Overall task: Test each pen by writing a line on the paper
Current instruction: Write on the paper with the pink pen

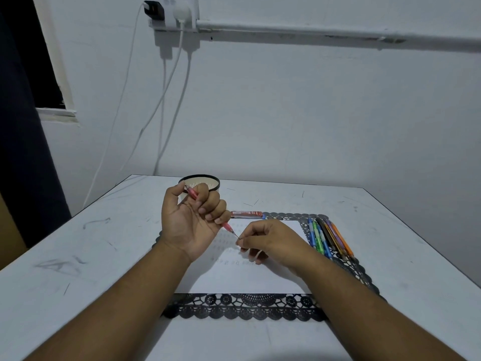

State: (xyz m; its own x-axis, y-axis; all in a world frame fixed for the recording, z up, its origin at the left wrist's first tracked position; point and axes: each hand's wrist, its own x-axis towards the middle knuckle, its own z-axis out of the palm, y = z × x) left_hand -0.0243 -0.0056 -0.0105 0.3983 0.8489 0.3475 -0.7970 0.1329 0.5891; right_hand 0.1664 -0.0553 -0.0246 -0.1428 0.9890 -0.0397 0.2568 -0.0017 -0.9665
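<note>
**Red pen gripped above the paper, tip pinched**

Left hand raised over the far left corner of the white sheet of paper, palm turned toward the camera, fingers curled tight around the slim translucent red pen. Pen barrel slanted, upper end beside the thumb, fine tip aimed down and right. Right hand held low over the middle of the paper, thumb and forefinger pinched at the pen's thin tip, remaining fingers loosely curled beneath. Both forearms stretched in from the near edge, crossing the paper's near corners.

Paper laid on a black lace-patterned placemat, lace border showing along the paper's near and right sides. On the mat just right of the paper, a row of coloured pens lying side by side: blue, green, dark, purple, orange. Just beyond the paper's far edge, a flat red rectangular case lying crosswise. Farther back from the paper, a round cream bowl with a black rim, partly hidden behind the left hand.

Wide bare stretches of pale, scuffed counter left of the paper and right of the mat, pencil-like marks scattered across. Beyond the paper, a plain white wall with a white socket block, white cables hanging down, and a horizontal pipe. Dark curtain far left.
</note>
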